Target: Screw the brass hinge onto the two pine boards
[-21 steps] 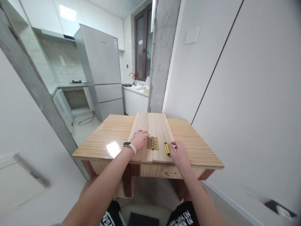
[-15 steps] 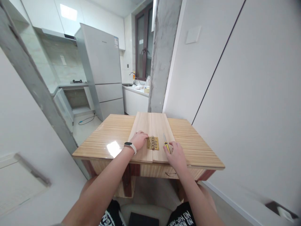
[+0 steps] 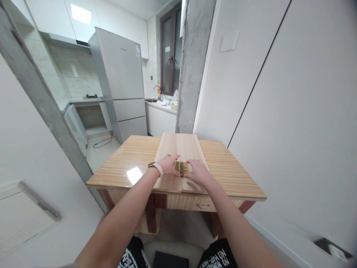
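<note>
A brass-coloured hinge (image 3: 182, 168) lies opened flat across the seam between two pale wooden boards (image 3: 170, 143), which sit side by side. My left hand (image 3: 167, 164) grips the hinge's left leaf, index finger at the far edge and thumb at the near edge. On the other side, my right hand (image 3: 198, 172) has its thumb and index finger on the right leaf. The palm of that hand faces the right board (image 3: 191, 143). The yellow-and-black screwdriver is out of sight, and the right hand may be covering it.
Under the boards is a striped wooden table (image 3: 234, 171) with a glossy top and a drawer (image 3: 192, 204) at its front. A grey refrigerator (image 3: 122, 70) and a sink counter (image 3: 161, 115) stand beyond. A white wall (image 3: 292, 111) rises to the right.
My right hand has moved left from the screwdriver to the hinge's right edge. My left hand has shifted slightly right, its fingers now around the left leaf. The screwdriver no longer shows.
</note>
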Demonstrator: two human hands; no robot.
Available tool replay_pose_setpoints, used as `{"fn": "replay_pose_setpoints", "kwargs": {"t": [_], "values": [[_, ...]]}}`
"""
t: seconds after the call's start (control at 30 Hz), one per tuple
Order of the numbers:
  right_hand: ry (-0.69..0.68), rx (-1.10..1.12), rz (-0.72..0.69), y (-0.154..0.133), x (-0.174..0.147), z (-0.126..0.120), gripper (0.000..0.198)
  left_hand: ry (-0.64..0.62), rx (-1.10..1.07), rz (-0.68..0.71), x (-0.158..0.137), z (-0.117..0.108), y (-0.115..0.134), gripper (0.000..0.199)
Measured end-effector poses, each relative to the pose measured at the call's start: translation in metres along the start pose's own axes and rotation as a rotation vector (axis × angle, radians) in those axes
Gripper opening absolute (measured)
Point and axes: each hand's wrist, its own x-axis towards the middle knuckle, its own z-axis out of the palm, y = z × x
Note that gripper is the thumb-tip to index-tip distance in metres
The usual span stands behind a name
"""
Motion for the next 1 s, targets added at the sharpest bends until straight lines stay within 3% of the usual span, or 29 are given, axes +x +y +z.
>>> {"fn": "replay_pose_setpoints", "kwargs": {"t": [0.2, 0.37, 0.5, 0.6, 0.7, 0.87, 0.93, 1.0], "values": [[-0.279, -0.114, 0.013, 0.005, 0.031, -0.005, 0.075, -0.098, 0.089, -0.007, 0.01, -0.006, 0.002, 0.121], [-0.349, -0.166, 0.008, 0.001, 0.044, -0.009, 0.094, -0.121, 0.143, 0.048, 0.016, -0.007, 0.004, 0.12], [-0.213, -0.093, -0.059, -0.003, 0.039, -0.013, 0.105, 0.037, 0.124, 0.128, 0.004, -0.01, 0.012, 0.119], [-0.086, 0.12, -0.103, -0.005, 0.023, -0.012, 0.092, 0.174, -0.006, 0.164, -0.014, -0.006, 0.019, 0.114], [0.008, 0.291, -0.026, -0.009, 0.003, -0.007, 0.077, 0.256, -0.102, 0.195, -0.031, 0.002, 0.027, 0.101], [0.136, 0.393, 0.049, -0.017, -0.02, 0.005, 0.075, 0.39, -0.306, 0.146, -0.043, 0.02, 0.033, 0.099], [0.19, 0.427, 0.088, -0.018, -0.025, 0.011, 0.077, 0.427, -0.501, 0.051, -0.042, 0.027, 0.031, 0.082], [0.237, 0.486, 0.131, -0.017, -0.028, 0.018, 0.076, 0.436, -0.64, -0.032, -0.04, 0.033, 0.028, 0.049]]}}
